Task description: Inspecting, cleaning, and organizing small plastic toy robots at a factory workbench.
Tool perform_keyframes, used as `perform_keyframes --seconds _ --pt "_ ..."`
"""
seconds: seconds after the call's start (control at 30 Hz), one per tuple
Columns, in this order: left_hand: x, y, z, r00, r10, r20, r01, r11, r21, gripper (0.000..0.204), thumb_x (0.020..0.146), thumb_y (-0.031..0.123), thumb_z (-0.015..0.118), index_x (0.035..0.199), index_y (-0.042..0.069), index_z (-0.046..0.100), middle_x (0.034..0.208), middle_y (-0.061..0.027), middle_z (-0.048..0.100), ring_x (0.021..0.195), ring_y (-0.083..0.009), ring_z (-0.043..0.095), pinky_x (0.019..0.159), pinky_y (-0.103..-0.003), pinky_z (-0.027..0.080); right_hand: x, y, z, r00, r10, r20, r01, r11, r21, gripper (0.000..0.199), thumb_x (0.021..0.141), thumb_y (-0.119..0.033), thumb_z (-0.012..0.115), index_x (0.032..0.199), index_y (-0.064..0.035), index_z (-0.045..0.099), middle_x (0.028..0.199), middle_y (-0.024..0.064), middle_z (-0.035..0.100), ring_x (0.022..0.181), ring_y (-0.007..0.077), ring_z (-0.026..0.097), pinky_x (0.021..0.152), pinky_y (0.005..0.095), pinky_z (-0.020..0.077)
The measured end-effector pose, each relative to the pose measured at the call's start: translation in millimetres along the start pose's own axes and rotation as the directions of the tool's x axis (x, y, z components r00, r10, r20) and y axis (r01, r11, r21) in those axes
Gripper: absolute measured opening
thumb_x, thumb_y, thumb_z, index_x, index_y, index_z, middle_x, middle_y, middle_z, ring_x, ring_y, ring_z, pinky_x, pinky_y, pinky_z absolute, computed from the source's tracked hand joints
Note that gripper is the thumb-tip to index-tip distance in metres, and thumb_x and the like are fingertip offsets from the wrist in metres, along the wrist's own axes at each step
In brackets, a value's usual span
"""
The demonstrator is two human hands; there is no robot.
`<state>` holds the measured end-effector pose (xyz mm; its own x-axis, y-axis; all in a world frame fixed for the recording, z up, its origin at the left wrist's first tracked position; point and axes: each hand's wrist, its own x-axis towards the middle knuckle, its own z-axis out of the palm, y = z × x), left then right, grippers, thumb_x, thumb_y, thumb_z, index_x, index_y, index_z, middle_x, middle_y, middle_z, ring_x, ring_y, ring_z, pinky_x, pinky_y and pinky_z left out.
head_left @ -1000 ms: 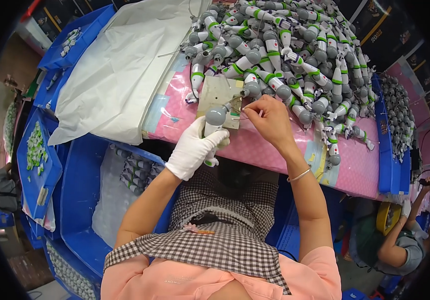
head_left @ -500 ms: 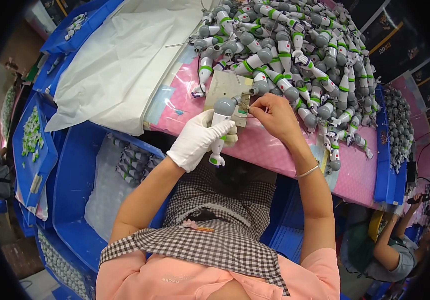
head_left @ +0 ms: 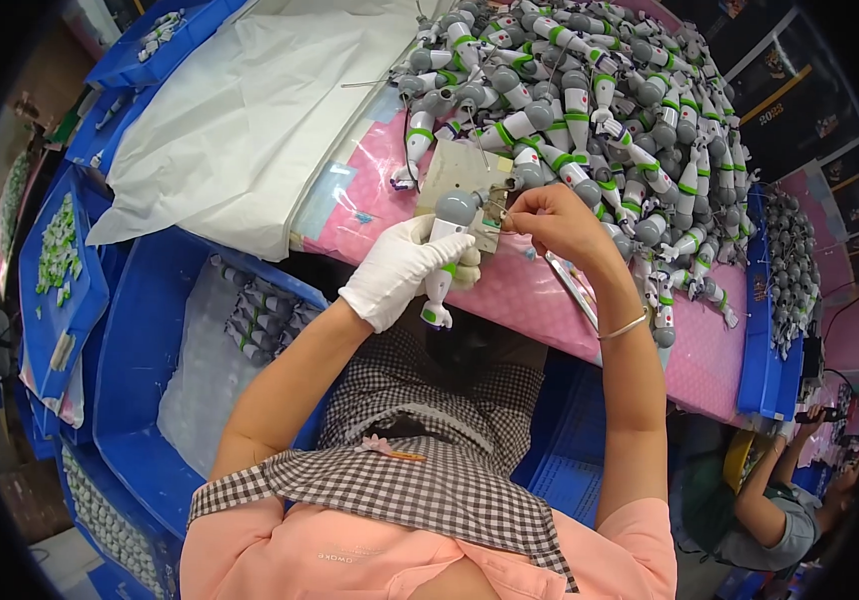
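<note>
While the gloved left hand (head_left: 397,268) clamps the grey figure (head_left: 445,252) and the bare right hand (head_left: 550,222) pinches its small part, one slip probably drops it into the pile (head_left: 600,110) on the desk (head_left: 540,300).

The scene is brightly and evenly lit from overhead, with no hard shadows on the pink table top (head_left: 550,300). A clear sheet near the table's left end throws back a pale patch of glare, and the white plastic sheet (head_left: 240,110) at the far left is close to washed out. The white glove on the left hand (head_left: 400,270) is bright but keeps its folds. A soft shadow lies under the near table edge, over the lap. The fisheye lens bends the table edge and the blue crates (head_left: 140,370), and the corners fall to black. The centre is sharp; detail softens and dims toward the rim, at the right especially.
</note>
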<state>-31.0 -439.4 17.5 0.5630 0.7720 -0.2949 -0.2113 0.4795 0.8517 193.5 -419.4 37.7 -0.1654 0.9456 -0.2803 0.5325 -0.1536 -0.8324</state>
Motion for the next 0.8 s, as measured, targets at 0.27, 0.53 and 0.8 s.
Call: perform_keyframes --seconds 0.27,0.53,0.8 --pt "1.4 -1.8 -1.9 1.0 -0.005 0.008 0.005 0.998 -0.064 0.026 0.09 0.018 0.06 0.106 -0.001 0.054 0.092 -0.0093 0.062 0.079 -0.0195 0.064 0.073 -0.031 0.053 -0.2 -0.3 1.9 0.999 -0.044 -0.031 0.042 0.995 -0.087 0.017 0.078 -0.014 0.062 0.076 0.003 0.064 0.058 0.0009 0.054 0.046 0.0082 0.049 0.042 0.0239 0.0391" --pt "-1.4 0.7 -2.2 0.999 -0.026 0.025 0.028 0.998 -0.057 0.026 0.09 0.017 0.059 0.107 -0.001 0.052 0.093 -0.0101 0.062 0.082 -0.0216 0.065 0.075 -0.033 0.053 -0.2 1.9 2.3 0.998 0.003 -0.055 -0.006 0.997 -0.073 0.016 0.079 -0.013 0.062 0.075 0.0026 0.063 0.059 0.0012 0.055 0.046 0.0079 0.049 0.042 0.0231 0.0401" --pt "3.5 0.0 -5.9 0.998 -0.034 0.046 0.038 0.996 -0.078 0.027 0.09 0.018 0.059 0.108 -0.002 0.053 0.093 -0.0111 0.063 0.082 -0.0222 0.065 0.076 -0.033 0.053 6.5 -12.7 -5.5 1.0 0.012 0.025 -0.008 0.987 -0.16 0.014 0.078 -0.011 0.063 0.074 0.0028 0.063 0.06 0.0022 0.057 0.047 0.0087 0.052 0.043 0.0236 0.0421"
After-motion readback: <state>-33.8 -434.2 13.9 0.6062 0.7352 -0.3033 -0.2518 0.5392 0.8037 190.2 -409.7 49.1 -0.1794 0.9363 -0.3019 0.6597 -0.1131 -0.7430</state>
